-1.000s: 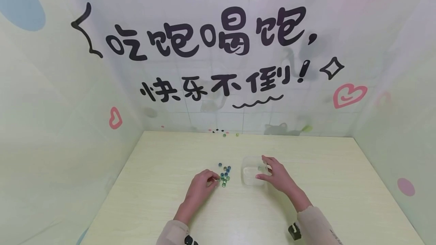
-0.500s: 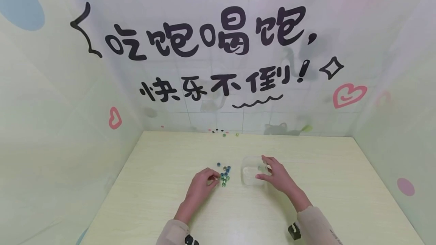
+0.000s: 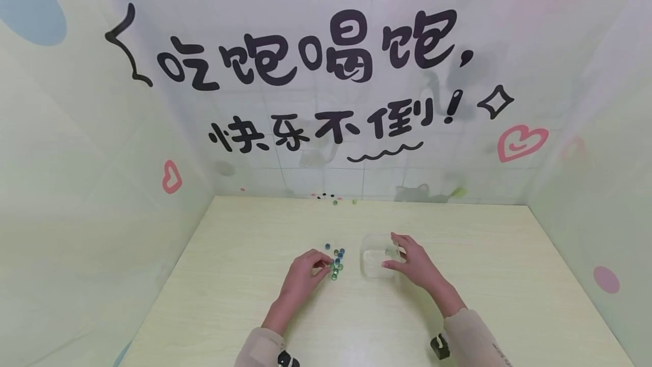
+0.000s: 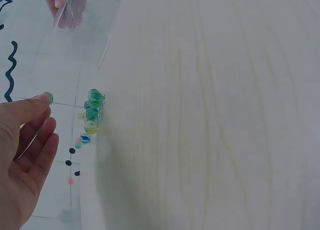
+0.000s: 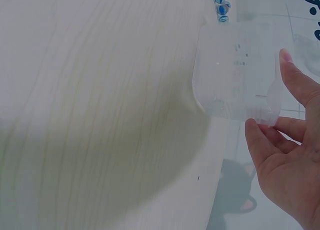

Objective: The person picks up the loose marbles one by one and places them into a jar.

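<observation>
Between thumb and index finger, my left hand (image 3: 304, 272) pinches a green marble (image 4: 48, 97), seen at the fingertips in the left wrist view. Right beside those fingertips lies a loose cluster of glass marbles (image 3: 340, 255), green and blue, on the table. A clear square plastic container (image 3: 373, 262) stands upright to the right of the cluster. My right hand (image 3: 416, 262) holds its right side, thumb at the near side and fingers at the far side. The right wrist view shows the container (image 5: 235, 73) with the hand (image 5: 295, 155) around its rim.
Two greenish marbles (image 3: 335, 203) lie by the back edge of the pale wooden table (image 3: 254, 225). A printed curtain (image 3: 305, 101) with black lettering hangs behind and along both sides. Black wrist straps show below the beige sleeves (image 3: 474, 336).
My left hand has shifted slightly up and to the right over the cluster. One blue marble at the far side has rolled a little left. The right hand and container stay put.
</observation>
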Available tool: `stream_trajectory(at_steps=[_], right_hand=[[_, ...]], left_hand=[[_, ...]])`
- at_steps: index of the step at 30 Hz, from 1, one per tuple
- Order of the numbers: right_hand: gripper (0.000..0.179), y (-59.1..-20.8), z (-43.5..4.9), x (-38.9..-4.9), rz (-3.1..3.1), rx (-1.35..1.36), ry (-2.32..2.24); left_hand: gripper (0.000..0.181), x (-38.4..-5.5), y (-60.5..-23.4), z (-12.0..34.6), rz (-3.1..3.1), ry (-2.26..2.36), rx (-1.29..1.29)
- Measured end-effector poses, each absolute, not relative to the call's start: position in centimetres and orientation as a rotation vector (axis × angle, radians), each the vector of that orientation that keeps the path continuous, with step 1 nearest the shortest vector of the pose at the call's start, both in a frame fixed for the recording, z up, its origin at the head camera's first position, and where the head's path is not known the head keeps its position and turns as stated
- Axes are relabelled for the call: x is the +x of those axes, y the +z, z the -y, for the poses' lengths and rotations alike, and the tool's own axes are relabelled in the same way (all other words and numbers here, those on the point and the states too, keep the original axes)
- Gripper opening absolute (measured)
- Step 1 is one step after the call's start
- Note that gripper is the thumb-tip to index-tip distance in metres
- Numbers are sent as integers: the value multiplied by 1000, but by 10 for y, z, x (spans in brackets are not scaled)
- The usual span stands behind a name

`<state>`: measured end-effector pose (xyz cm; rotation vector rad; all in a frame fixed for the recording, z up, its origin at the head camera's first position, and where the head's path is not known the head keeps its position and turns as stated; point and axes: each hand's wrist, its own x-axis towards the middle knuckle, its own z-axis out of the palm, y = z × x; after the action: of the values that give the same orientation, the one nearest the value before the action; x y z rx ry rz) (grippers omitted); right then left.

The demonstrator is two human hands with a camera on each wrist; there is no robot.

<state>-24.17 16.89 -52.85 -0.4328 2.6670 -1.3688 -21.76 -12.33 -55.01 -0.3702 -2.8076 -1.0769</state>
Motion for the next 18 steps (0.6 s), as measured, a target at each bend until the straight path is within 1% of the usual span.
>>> stream_trajectory(at_steps=[18], right_hand=[[81, -529, -168, -242, -2691, -407, -1342]], left_hand=[[13, -218, -538, 110, 2767, -1175, -419]])
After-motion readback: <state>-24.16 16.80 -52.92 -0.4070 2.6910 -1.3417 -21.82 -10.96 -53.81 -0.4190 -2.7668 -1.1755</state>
